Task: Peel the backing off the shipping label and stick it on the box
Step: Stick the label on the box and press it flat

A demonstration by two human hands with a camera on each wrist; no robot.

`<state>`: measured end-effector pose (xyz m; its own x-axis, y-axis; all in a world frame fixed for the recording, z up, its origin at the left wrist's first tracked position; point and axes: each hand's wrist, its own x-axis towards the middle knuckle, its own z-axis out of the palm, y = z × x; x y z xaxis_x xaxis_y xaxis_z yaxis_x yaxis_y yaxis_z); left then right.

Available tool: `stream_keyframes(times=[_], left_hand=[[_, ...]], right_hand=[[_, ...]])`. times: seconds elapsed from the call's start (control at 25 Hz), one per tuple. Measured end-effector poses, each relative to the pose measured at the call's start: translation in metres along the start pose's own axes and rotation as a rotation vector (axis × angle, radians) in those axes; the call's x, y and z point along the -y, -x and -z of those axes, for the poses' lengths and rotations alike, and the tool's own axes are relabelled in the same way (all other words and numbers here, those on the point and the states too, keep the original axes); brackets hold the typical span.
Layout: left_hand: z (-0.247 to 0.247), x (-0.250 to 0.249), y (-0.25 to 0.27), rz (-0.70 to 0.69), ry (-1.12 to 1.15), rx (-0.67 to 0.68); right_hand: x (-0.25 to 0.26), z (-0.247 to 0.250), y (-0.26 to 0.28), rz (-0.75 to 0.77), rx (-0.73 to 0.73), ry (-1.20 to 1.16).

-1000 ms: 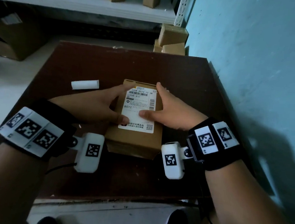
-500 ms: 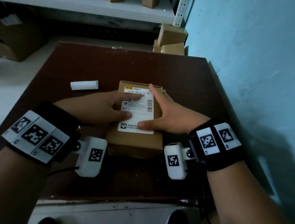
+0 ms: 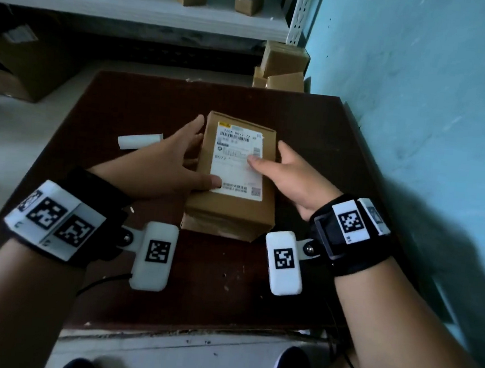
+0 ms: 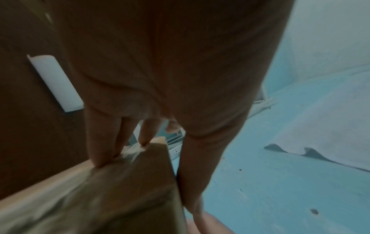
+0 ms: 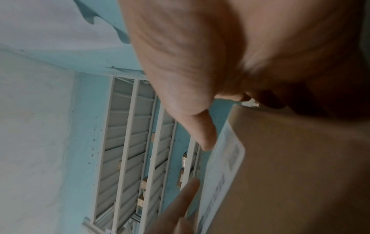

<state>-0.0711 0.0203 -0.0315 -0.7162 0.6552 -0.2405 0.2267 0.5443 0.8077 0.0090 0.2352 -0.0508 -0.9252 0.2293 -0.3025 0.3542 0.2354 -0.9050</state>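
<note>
A brown cardboard box [image 3: 230,209] lies in the middle of the dark table [image 3: 143,99]. The white shipping label [image 3: 236,168] lies flat on its top. My left hand [image 3: 172,163] is at the box's left side: straight fingers lie along that side and the thumb presses the label's near left corner. My right hand [image 3: 290,177] is at the right side, thumb pressing the label's middle right, index finger along the right edge. In the left wrist view straight fingertips [image 4: 100,158] touch the box [image 4: 120,190] edge. The right wrist view shows the thumb [image 5: 202,134] on the label [image 5: 220,174].
A white curled strip of paper [image 3: 139,141] lies on the table left of the box, also seen as a white strip [image 4: 56,82] in the left wrist view. A blue wall [image 3: 417,111] runs along the table's right edge. Shelves [image 3: 133,7] with small boxes stand behind.
The left fingers came off the label's top and now lie along the box's left side. The right thumb slid from the label's near edge up to its middle.
</note>
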Motion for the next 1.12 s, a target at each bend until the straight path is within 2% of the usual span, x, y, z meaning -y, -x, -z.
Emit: stream_keyframes(times=[0.12,0.24,0.36,0.44,0.52,0.72,0.84,1.0,1.12], left_hand=[[-0.003,0.003,-0.003,-0.104,0.064,0.002],[-0.013,0.000,-0.004,-0.150,0.173,-0.063],[-0.025,-0.003,-0.007,-0.222,0.266,-0.019],[-0.027,-0.006,-0.006,-0.254,0.274,-0.020],[-0.028,-0.007,-0.006,-0.264,0.278,-0.043],[-0.024,0.002,-0.006,-0.222,0.394,-0.071],[-0.026,0.002,-0.006,-0.197,0.497,-0.128],[-0.032,0.004,-0.012,-0.175,0.523,-0.203],[-0.028,0.006,-0.013,-0.174,0.460,-0.121]], right_hand=[[-0.001,0.001,-0.002,0.022,-0.080,-0.094],[0.001,0.000,0.001,0.044,-0.178,-0.187],[0.003,-0.002,0.001,0.068,-0.332,-0.299],[0.004,-0.003,0.002,0.089,-0.389,-0.279],[0.004,0.000,0.003,0.103,-0.353,-0.199],[0.001,0.006,0.006,0.193,-0.090,0.028],[-0.001,0.008,0.003,0.231,0.017,0.121],[-0.003,0.004,0.001,0.282,0.063,0.191],[-0.003,0.004,0.001,0.242,0.048,0.098]])
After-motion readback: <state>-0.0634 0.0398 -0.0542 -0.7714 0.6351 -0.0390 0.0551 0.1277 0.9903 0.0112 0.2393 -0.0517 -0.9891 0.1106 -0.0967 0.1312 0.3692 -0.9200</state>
